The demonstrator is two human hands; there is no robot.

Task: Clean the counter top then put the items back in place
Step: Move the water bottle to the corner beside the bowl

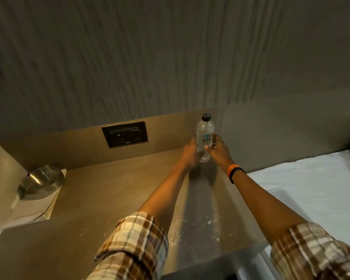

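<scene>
A clear plastic water bottle point(205, 130) with a black cap stands upright at the back of the tan counter top point(113, 190), close to the wall. My left hand point(190, 153) wraps its left side and my right hand point(217, 151) its right side, both around the lower half. An orange and black band sits on my right wrist. White crumbs or powder point(192, 227) lie scattered on the counter near the front edge, between my forearms.
A metal lamp shade point(39, 181) rests over a white card point(31, 209) at the counter's left end. A dark socket panel point(125, 134) is set in the backsplash. A white bed point(311, 186) borders the counter on the right.
</scene>
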